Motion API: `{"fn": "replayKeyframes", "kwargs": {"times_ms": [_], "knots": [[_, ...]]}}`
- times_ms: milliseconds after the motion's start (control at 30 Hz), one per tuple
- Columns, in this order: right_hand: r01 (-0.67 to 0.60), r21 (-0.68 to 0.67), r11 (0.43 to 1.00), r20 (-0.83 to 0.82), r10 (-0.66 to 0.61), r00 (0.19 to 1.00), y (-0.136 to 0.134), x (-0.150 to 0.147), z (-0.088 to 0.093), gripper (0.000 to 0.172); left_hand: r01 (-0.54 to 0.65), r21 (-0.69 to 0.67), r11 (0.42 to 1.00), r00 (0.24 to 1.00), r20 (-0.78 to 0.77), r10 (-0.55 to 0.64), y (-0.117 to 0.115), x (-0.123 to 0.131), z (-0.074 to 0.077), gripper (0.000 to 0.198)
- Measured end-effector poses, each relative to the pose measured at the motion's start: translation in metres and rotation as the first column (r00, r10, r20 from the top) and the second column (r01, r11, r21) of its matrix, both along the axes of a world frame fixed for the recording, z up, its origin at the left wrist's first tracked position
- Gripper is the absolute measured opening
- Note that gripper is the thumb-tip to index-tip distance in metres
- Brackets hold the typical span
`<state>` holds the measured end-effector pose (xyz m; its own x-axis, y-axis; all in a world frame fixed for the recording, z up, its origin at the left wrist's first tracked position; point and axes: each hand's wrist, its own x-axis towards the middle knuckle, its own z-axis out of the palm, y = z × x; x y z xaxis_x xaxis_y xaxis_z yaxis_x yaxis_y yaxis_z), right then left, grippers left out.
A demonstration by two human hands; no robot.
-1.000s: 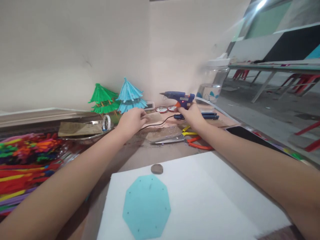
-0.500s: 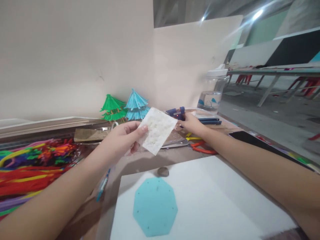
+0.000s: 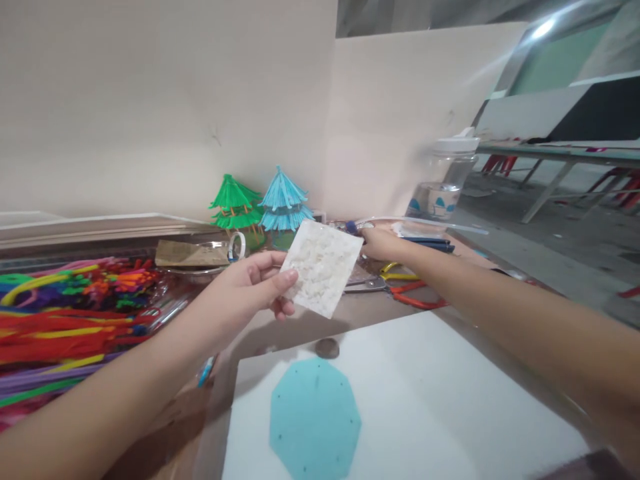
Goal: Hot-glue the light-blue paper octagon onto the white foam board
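Observation:
A white square card with a rough, crusted patch is pinched at its left edge between the thumb and fingers of my left hand. Behind the card, my right hand is closed on a dark blue glue gun; most of the gun is hidden by the card and my fingers. Below both hands, a light blue octagon with small dark dots lies on a white sheet. A small round brownish object sits at the sheet's far edge.
Bundles of coloured pipe cleaners fill the left. Green and blue tiered roof models stand by the wall. Orange-handled pliers, a yellow-handled tool, a water bottle and a tape roll lie or stand around.
The view has shifted slightly, moving the scene right. The glue gun has turned or sunk behind the card, so less of it shows. My left hand still holds the card, now tilted slightly differently.

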<state>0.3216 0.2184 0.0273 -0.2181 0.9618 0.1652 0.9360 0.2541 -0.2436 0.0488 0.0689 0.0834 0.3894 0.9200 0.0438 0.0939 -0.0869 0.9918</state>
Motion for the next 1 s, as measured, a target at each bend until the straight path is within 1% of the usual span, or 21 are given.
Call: {"fn": "replayKeyframes", "kwargs": {"times_ms": [167,233,267,300,333,367,400,433,467,500,567,600,633,667,700,767,833,867,900,933,1000], "knots": [[-0.016,0.004,1.000,0.083,0.016,0.996,-0.031,0.014,0.021,0.037,-0.018,-0.010,1.000,0.999,0.043,0.018,-0.001,-0.003,0.001,0.038],[-0.028,0.046,0.999,0.073,0.024,0.997,-0.050,0.016,0.026,0.030,-0.024,-0.009,1.000,0.999,0.029,0.024,-0.002,-0.002,0.002,0.037],[-0.049,0.079,0.996,0.038,0.046,0.998,-0.062,0.015,0.028,0.024,-0.028,0.004,1.000,1.000,0.016,0.027,-0.004,-0.001,0.003,0.037],[-0.087,0.132,0.987,-0.050,0.095,0.994,-0.075,0.013,0.030,0.019,-0.029,0.025,0.999,1.000,-0.002,0.029,-0.005,0.000,0.004,0.037],[-0.133,0.182,0.974,-0.176,0.165,0.970,-0.090,0.009,0.031,0.025,-0.031,0.055,0.998,0.999,-0.021,0.032,-0.007,0.002,0.004,0.038],[-0.176,0.193,0.965,-0.326,0.232,0.916,-0.105,0.004,0.032,0.037,-0.032,0.089,0.996,0.999,-0.039,0.036,-0.009,0.003,0.005,0.041],[-0.238,0.148,0.960,-0.515,0.281,0.810,-0.121,-0.003,0.034,0.050,-0.034,0.124,0.992,0.998,-0.055,0.041,-0.010,0.005,0.004,0.044],[-0.322,0.065,0.944,-0.713,0.270,0.647,-0.136,-0.010,0.035,0.062,-0.037,0.159,0.987,0.996,-0.069,0.048,-0.012,0.007,0.004,0.048],[-0.427,-0.034,0.903,-0.846,0.202,0.494,-0.149,-0.018,0.036,0.071,-0.037,0.193,0.981,0.995,-0.081,0.054,-0.014,0.008,0.004,0.050],[-0.493,-0.086,0.866,-0.904,0.140,0.403,-0.160,-0.025,0.037,0.069,-0.035,0.229,0.973,0.994,-0.095,0.058,-0.017,0.009,0.003,0.050],[-0.537,-0.128,0.834,-0.954,0.044,0.296,-0.176,-0.038,0.038,0.058,-0.028,0.335,0.942,0.985,-0.149,0.083,-0.021,0.010,0.003,0.038],[-0.537,-0.123,0.835,-0.967,0.021,0.256,-0.181,-0.042,0.039,0.052,-0.025,0.411,0.911,0.973,-0.200,0.117,-0.024,0.009,0.004,0.029],[-0.532,-0.111,0.840,-0.976,0.009,0.217,-0.185,-0.046,0.038,0.048,-0.017,0.500,0.866,0.951,-0.258,0.168,-0.026,0.008,0.005,0.023],[-0.528,-0.093,0.844,-0.983,0.004,0.181,-0.187,-0.048,0.038,0.045,-0.001,0.597,0.802,0.922,-0.310,0.231,-0.028,0.007,0.006,0.021],[-0.525,-0.076,0.848,-0.988,0.007,0.154,-0.188,-0.050,0.038,0.044,0.031,0.691,0.722,0.890,-0.348,0.295,-0.030,0.005,0.007,0.021],[-0.521,-0.052,0.852,-0.990,0.025,0.141,-0.190,-0.051,0.036,0.043,0.120,0.836,0.535,0.839,-0.374,0.396,-0.033,0.002,0.010,0.022],[-0.511,-0.035,0.859,-0.986,0.052,0.156,-0.193,-0.051,0.036,0.044,0.185,0.914,0.361,0.812,-0.349,0.469,-0.035,0.000,0.010,0.021],[-0.502,-0.027,0.864,-0.984,0.064,0.164,-0.194,-0.051,0.035,0.045,0.202,0.934,0.295,0.799,-0.331,0.502,-0.036,-0.001,0.009,0.021],[-0.493,-0.020,0.870,-0.982,0.075,0.172,-0.196,-0.050,0.035,0.046,0.208,0.946,0.248,0.787,-0.312,0.532,-0.038,-0.001,0.008,0.019],[-0.485,-0.013,0.874,-0.979,0.086,0.182,-0.197,-0.050,0.035,0.046,0.210,0.953,0.219,0.778,-0.298,0.553,-0.039,0.000,0.006,0.018],[-0.476,-0.006,0.879,-0.971,0.108,0.212,-0.199,-0.049,0.035,0.047,0.219,0.955,0.201,0.776,-0.295,0.557,-0.040,0.001,0.004,0.016]]}}
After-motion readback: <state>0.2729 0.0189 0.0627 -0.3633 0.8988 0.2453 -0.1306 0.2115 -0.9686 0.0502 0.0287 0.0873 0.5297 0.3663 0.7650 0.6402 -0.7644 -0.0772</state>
